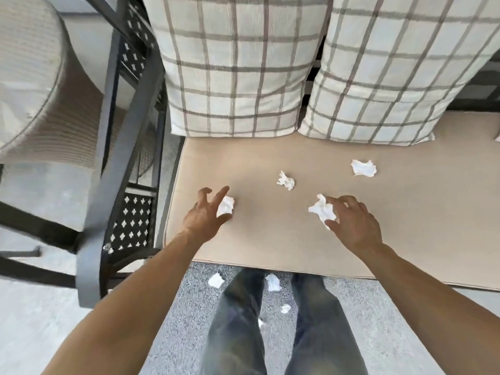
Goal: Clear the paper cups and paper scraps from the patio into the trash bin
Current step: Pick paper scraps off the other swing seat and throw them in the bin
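Several crumpled white paper scraps lie on the tan seat cushion (pixel 270 239) of a patio sofa. My left hand (pixel 204 216) has its fingers spread around one scrap (pixel 226 206), touching it at thumb and forefinger. My right hand (pixel 353 223) is spread around a bigger scrap (pixel 322 208), fingertips touching it. Two more scraps lie farther back, one small (pixel 286 180) and one flatter (pixel 364 168). On the grey ground by my legs lie further scraps (pixel 215 280) (pixel 273 282) (pixel 285 308). No paper cup and no trash bin is in view.
Two plaid back cushions (pixel 232 66) (pixel 392 71) stand upright behind the seat. The sofa's dark metal armrest and lattice side (pixel 132 220) rise at the left. A round beige cushioned piece (pixel 29 77) sits beyond it. My jeans-clad legs (pixel 243 320) stand against the seat's front edge.
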`<state>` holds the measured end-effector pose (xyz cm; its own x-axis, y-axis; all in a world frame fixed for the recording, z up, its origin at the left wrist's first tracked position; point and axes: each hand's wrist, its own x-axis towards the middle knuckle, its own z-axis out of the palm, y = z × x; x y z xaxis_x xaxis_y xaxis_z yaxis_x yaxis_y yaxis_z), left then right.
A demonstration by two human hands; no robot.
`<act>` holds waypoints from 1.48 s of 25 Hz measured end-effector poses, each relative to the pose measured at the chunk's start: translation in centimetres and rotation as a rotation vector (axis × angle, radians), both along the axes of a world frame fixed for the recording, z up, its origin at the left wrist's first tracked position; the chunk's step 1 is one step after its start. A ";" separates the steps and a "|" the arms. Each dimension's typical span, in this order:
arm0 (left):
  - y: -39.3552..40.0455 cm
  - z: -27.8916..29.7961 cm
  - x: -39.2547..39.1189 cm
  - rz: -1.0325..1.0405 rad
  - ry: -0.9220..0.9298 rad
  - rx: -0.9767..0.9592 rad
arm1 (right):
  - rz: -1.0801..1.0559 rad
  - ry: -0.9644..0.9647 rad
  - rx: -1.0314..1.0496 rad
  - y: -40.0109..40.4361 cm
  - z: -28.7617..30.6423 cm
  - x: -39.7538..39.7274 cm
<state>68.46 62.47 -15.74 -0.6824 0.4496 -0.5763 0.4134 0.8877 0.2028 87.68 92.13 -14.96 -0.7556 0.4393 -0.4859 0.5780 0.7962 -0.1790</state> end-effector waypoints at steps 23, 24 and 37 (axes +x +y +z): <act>13.2 -6.1 -2.4 -0.081 -0.035 0.230 | -0.183 0.053 -0.074 11.2 -6.4 -2.7; 14.4 -6.3 -2.3 -0.096 -0.041 0.230 | -0.177 0.050 -0.078 12.1 -6.5 -3.0; 20.0 -9.4 -0.8 -0.082 -0.092 0.117 | -0.134 -0.055 -0.048 15.4 -10.9 -5.1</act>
<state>67.64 82.48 -25.19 -0.5873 0.5693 -0.5753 0.4580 0.8198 0.3437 82.58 107.53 -25.82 -0.6630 0.5101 -0.5480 0.6888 0.7023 -0.1798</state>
